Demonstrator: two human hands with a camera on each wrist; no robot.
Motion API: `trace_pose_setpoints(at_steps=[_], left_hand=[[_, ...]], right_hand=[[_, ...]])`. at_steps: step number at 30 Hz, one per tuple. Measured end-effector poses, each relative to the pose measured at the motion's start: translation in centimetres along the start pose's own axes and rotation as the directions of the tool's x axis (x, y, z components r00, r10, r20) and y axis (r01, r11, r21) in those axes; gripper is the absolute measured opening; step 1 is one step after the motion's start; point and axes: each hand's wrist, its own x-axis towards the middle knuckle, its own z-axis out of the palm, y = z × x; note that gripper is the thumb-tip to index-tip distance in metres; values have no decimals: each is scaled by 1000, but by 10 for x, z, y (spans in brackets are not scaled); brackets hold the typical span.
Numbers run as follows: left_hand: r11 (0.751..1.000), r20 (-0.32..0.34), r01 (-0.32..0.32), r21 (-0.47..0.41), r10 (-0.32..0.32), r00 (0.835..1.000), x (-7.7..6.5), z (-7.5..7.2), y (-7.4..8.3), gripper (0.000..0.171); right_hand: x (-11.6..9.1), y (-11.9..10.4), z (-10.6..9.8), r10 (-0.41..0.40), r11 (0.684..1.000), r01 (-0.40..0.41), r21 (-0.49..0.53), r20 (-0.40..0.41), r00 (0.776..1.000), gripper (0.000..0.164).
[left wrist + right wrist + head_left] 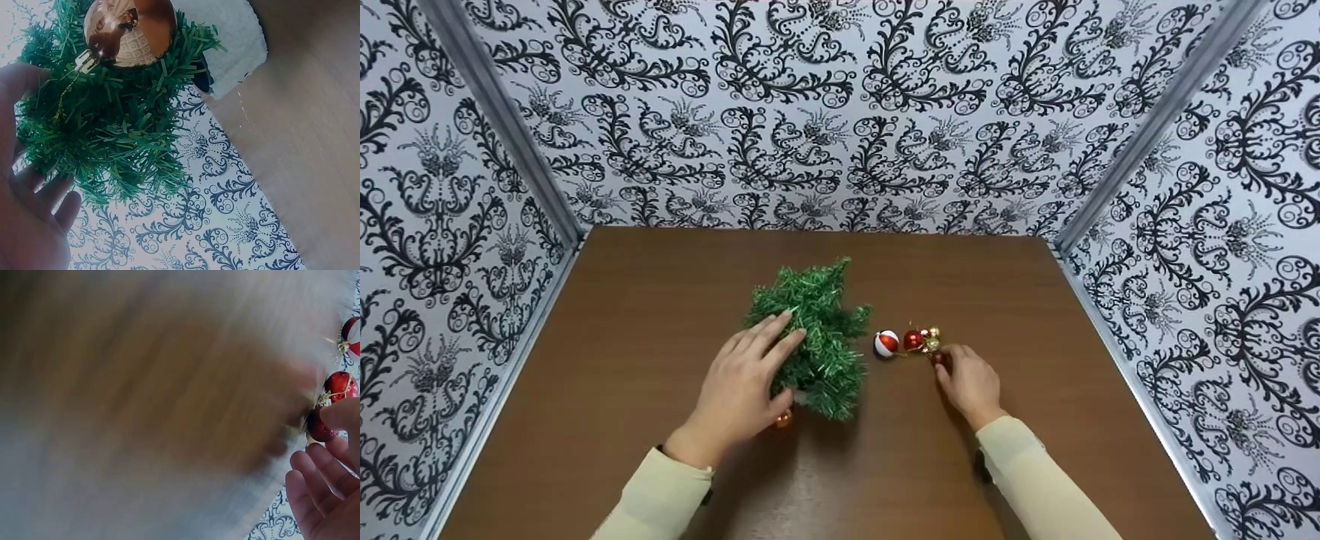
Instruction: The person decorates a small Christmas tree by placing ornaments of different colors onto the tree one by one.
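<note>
Head view: green tree is the landmark, on the brown tabletop. Its length runs from the pale base on the person's side to the tip on the far side; can't tell if it leans. Left hand is on the tree's left side, fingers spread and extended against the branches. Copper ball sits at the tree's near-left edge, by the left thumb. Ornaments lie right of the tree: striped ball closest to it, then red ball, small gold balls, dark red ball. Key relation, my read: tree is left of the right hand, ornaments in between; right hand is the nearer one to them.

Left wrist view: copper ball lies against the tree's branches, gold cap toward the hand. Fluffy white base at the tree's lower end.

Right wrist view: much of it is blurred. Thumb and index finger look to be pinching the dark red ball, other fingers loosely bent. Tree not discernible.

No brands, labels or legible writing in any view.
</note>
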Motion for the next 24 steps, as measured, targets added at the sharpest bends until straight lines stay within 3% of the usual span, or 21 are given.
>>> trace_pose_setpoints(at_steps=[24], left_hand=[[1000,31,6,-9,-6,999,-2,-8,-5,76]], right_hand=[[4,1,-4,-69,997,69,27,-32,997,26]])
